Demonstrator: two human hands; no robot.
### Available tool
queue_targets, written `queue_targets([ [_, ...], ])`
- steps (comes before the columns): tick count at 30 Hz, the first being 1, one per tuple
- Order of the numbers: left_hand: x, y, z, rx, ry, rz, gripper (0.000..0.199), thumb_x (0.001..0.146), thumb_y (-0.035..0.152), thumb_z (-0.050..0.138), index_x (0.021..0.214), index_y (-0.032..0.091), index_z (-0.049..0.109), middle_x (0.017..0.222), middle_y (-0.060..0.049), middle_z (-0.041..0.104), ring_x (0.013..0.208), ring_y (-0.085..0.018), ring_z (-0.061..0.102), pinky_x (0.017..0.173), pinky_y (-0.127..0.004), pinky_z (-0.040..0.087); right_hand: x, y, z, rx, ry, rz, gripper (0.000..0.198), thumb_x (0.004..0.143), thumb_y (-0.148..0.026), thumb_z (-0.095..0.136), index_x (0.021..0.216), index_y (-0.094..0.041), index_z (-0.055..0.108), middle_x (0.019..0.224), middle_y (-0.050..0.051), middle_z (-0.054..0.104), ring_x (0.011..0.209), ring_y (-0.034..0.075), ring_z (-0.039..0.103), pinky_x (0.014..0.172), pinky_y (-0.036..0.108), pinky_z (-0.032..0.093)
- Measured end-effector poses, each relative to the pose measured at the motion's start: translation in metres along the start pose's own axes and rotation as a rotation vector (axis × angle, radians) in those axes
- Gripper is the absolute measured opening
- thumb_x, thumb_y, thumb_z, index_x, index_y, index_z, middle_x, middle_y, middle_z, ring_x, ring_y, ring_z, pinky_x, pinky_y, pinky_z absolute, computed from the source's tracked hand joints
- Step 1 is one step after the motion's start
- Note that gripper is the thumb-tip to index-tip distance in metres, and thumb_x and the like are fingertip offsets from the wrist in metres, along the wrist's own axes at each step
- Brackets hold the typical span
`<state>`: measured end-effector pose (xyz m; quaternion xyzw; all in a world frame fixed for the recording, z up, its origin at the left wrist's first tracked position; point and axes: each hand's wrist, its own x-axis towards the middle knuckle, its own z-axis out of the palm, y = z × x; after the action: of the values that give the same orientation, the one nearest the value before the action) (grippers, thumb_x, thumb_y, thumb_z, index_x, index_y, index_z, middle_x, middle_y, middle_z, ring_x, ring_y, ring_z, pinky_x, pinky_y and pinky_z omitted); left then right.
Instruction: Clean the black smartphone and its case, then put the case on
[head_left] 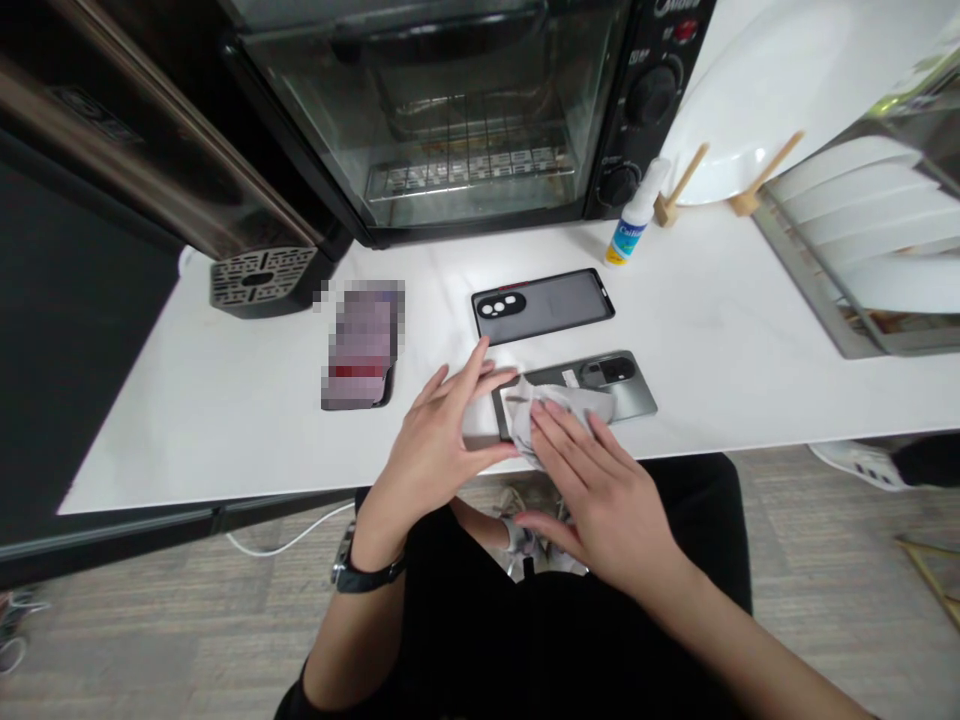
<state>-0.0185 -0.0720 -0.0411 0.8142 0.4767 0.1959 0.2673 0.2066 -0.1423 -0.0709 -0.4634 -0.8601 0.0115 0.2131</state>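
Observation:
A grey smartphone (636, 392) lies back side up near the counter's front edge, its camera block toward the right. My left hand (435, 440) reaches round its left end, thumb at the lower edge and fingers at the upper edge, bracing it. Under the flat fingers of my right hand (600, 490), a crumpled whitish wipe (577, 400) is pressed onto the phone's back. The right thumb sticks out to the side. Just behind the phone lies a translucent phone case (559, 305) with a black rim and camera cutouts.
A second phone (360, 350), partly blurred out, lies at left. Behind stand a toaster oven (480, 130), a dispenser with a drip tray (262, 280) and a spray bottle (631, 225). Plates (877, 220) fill a rack at right. The white counter (225, 420) ends close before me.

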Motion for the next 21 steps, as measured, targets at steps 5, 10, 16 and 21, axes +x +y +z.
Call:
queue_targets([
  [5, 0.001, 0.003, -0.002, 0.039, -0.025, 0.006, 0.115, 0.089, 0.036, 0.085, 0.170, 0.036, 0.004, 0.156, -0.005, 0.061, 0.156, -0.025, 0.043, 0.133, -0.057, 0.020, -0.014, 0.049, -0.017, -0.110, 0.039, 0.230, 0.084, 0.105, -0.064, 0.046, 0.168, -0.011, 0.026, 0.169, 0.017, 0.039, 0.158, 0.032, 0.038, 0.127, 0.056, 0.037],
  [10, 0.000, 0.002, 0.000, 0.040, -0.027, -0.003, 0.114, 0.089, 0.040, 0.084, 0.171, 0.034, 0.004, 0.156, -0.005, 0.061, 0.158, -0.025, 0.041, 0.134, -0.056, 0.019, 0.019, 0.027, 0.001, -0.066, 0.061, 0.216, 0.093, 0.102, -0.072, 0.044, 0.163, -0.003, 0.037, 0.168, 0.022, 0.040, 0.159, 0.036, 0.035, 0.129, 0.059, 0.032],
  [16, -0.003, -0.003, 0.001, 0.067, -0.018, -0.028, 0.111, 0.090, 0.032, 0.082, 0.171, 0.034, 0.007, 0.164, -0.007, 0.053, 0.156, -0.025, 0.044, 0.134, -0.052, 0.023, 0.037, -0.035, 0.022, 0.097, 0.035, 0.097, 0.106, 0.095, -0.084, 0.040, 0.155, 0.004, 0.046, 0.166, 0.020, 0.043, 0.158, 0.031, 0.039, 0.132, 0.052, 0.029],
  [21, -0.001, 0.000, -0.001, 0.068, -0.044, 0.001, 0.111, 0.092, 0.032, 0.081, 0.171, 0.036, 0.003, 0.159, -0.003, 0.058, 0.158, -0.024, 0.041, 0.134, -0.054, 0.020, 0.007, -0.011, -0.001, 0.094, -0.019, 0.031, 0.084, 0.103, -0.071, 0.043, 0.155, -0.005, 0.049, 0.167, 0.013, 0.044, 0.157, 0.027, 0.040, 0.130, 0.052, 0.033],
])
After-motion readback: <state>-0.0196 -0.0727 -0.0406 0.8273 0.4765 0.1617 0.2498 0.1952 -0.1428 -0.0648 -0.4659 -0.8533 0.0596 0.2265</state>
